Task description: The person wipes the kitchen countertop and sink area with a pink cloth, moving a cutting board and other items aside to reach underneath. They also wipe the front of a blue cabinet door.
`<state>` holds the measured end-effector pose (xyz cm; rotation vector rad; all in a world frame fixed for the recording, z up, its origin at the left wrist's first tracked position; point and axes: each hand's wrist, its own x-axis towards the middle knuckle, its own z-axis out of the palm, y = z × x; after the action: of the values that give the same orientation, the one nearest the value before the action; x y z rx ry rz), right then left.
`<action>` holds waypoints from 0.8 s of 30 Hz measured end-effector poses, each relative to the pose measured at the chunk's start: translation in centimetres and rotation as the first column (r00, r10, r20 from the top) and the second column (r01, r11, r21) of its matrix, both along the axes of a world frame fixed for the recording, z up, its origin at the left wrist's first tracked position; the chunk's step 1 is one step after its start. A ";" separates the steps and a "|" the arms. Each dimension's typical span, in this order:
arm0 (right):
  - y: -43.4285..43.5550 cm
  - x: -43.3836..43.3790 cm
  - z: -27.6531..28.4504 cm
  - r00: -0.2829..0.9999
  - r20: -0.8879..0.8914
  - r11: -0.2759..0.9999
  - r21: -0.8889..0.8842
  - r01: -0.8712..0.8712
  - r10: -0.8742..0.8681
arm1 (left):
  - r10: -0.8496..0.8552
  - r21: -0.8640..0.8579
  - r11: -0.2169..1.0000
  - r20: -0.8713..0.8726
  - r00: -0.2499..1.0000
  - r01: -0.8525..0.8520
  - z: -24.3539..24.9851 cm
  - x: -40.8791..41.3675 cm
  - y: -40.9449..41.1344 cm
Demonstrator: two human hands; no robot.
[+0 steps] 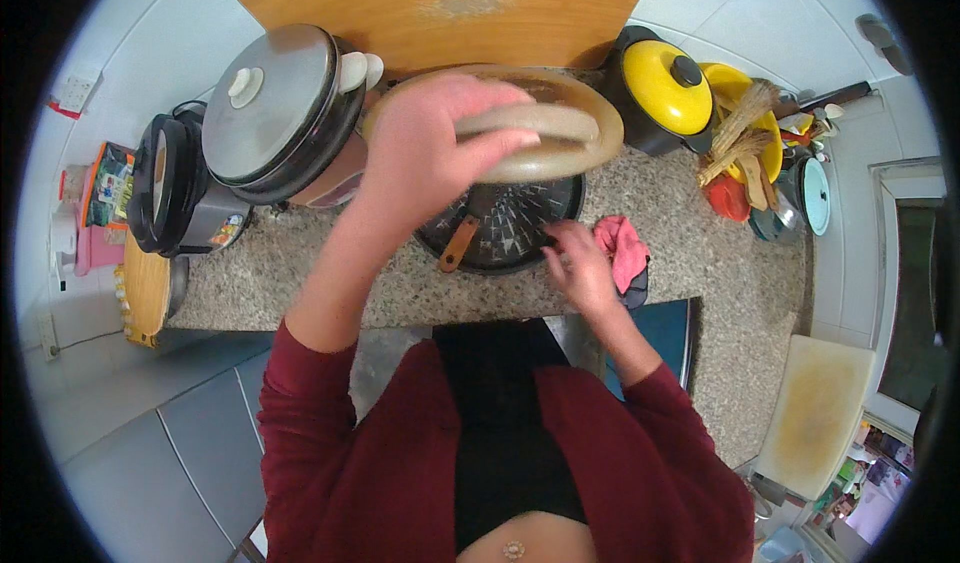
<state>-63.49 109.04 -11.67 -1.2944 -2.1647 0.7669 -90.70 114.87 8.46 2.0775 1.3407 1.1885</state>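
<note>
My left hand grips the pale curved handle of a large tan lid. The lid is raised and tilted above a round black pan, hiding its far part. A brown handle, perhaps wooden, lies across the pan's near left rim. Pale, streak-like marks spread over the dark pan surface. At the pan's right rim is my right hand, its fingers apart and nothing seen in them; whether a fingertip touches the rim cannot be told. Just right of that hand lies a crumpled pink and grey cloth.
An electric cooker with a grey lid and a black rice cooker stand left. A large wooden board leans behind. Right are a yellow-lidded black pot, straw brushes and a pale cutting board near the granite counter's edge.
</note>
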 end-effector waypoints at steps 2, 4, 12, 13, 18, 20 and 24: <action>0.0 -4.2 0.4 0.988 0.078 0.990 -0.058 -0.127 0.131 | 0.019 -0.031 0.999 -0.048 0.999 -0.021 1.1 -0.3 0.6; 0.4 -6.9 -0.5 0.942 0.123 0.917 0.219 -0.332 0.312 | 0.013 -0.053 0.998 -0.056 0.998 -0.016 1.5 -0.2 0.9; 3.3 -8.8 -3.3 0.782 0.366 0.815 0.100 -0.571 0.504 | 0.004 -0.125 0.992 -0.021 1.000 -0.006 0.5 0.3 -0.2; 3.9 -8.0 -3.3 0.809 0.367 0.832 0.142 -0.537 0.459 | 0.009 -0.148 0.989 -0.027 1.000 -0.012 0.2 0.5 -0.7; 2.7 -2.4 -3.3 0.923 0.171 0.907 0.191 -0.375 0.345 | -0.045 -0.120 0.992 -0.090 0.995 0.034 -3.6 1.1 -4.6; 1.0 1.0 -3.1 0.949 0.146 0.924 0.227 -0.308 0.281 | -0.021 -0.160 0.987 -0.146 0.989 -0.003 -5.4 1.6 -7.3; -2.0 7.2 -2.6 1.000 0.015 0.968 0.250 -0.003 -0.001 | -0.068 -0.251 0.968 -0.218 0.974 0.012 -11.8 2.4 -11.0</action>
<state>-56.25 107.03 -14.26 -1.1719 -2.1917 0.4658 -88.27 103.86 -3.30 2.0901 1.4558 0.7391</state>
